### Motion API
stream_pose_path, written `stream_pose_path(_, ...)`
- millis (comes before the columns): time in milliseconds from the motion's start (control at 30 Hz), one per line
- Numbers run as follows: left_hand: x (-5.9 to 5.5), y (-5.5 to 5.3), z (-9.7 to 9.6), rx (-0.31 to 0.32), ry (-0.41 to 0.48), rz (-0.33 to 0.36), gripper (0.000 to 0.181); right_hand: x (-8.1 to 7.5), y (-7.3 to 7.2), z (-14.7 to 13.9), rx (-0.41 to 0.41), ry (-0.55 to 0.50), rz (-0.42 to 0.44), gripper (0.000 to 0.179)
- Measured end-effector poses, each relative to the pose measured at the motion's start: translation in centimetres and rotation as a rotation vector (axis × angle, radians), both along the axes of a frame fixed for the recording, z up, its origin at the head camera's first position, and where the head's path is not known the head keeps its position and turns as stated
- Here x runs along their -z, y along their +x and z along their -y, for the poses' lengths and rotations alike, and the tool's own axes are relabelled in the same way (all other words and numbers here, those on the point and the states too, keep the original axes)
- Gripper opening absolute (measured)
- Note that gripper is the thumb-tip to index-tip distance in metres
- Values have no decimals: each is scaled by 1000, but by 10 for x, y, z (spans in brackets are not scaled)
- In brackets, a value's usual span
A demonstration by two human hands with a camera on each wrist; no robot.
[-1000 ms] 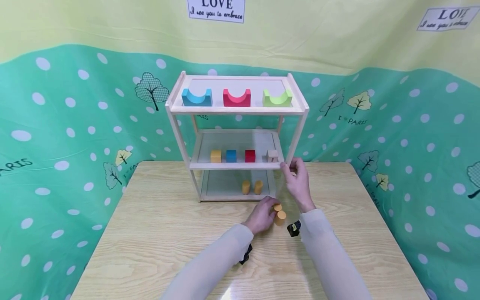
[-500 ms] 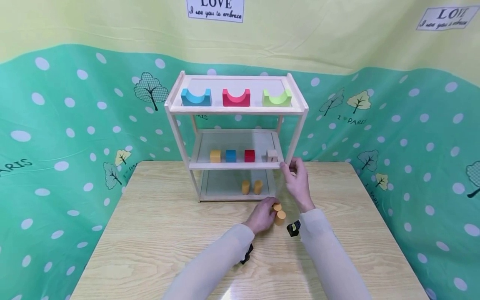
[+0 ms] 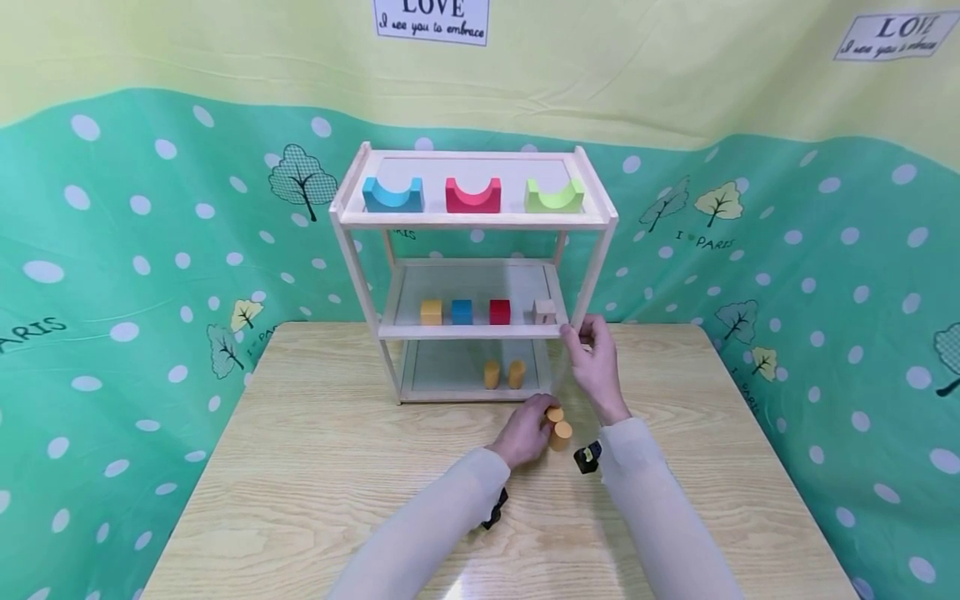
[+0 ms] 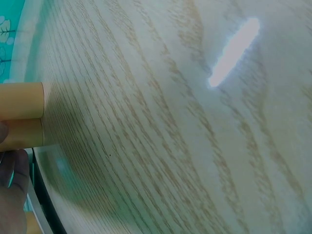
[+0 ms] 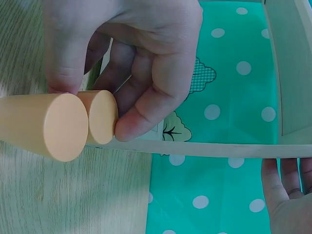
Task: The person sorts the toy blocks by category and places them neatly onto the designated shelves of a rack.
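Observation:
Two orange wooden cylinder blocks stand upright side by side on the table, in front of the shelf's lower right corner. My left hand (image 3: 521,433) pinches the rear cylinder (image 3: 555,415) between thumb and fingers, as the right wrist view shows from close up. The front cylinder (image 3: 561,436) stands right against it. My right hand (image 3: 597,371) holds the white three-tier shelf (image 3: 472,332) at its right side, thumb on the front of the middle tier's corner. In the right wrist view, the right fingers (image 5: 275,187) touch the shelf's edge.
Two more orange cylinders (image 3: 491,375) stand on the bottom tier. The middle tier bears a row of cubes, among them a red cube (image 3: 499,312). Blue, red and green arch blocks (image 3: 473,197) line the top tier. A polka-dot curtain (image 3: 150,250) surrounds the wooden table (image 3: 300,467).

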State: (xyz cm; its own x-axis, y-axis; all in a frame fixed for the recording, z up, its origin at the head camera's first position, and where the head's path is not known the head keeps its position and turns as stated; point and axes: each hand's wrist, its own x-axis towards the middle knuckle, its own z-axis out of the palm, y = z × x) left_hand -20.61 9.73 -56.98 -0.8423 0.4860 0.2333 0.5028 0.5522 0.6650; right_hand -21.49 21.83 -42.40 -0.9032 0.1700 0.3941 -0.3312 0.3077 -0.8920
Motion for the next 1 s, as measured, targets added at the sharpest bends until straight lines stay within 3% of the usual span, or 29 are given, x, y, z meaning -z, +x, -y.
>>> stream_pose_path(600,1,-1,4,-5,18,26,31,0,0,1,4,-4,13,23)
stream_pose_path(1000,3,-2,15,1,36,-3,31,0,0,0,-2,-7,22,23)
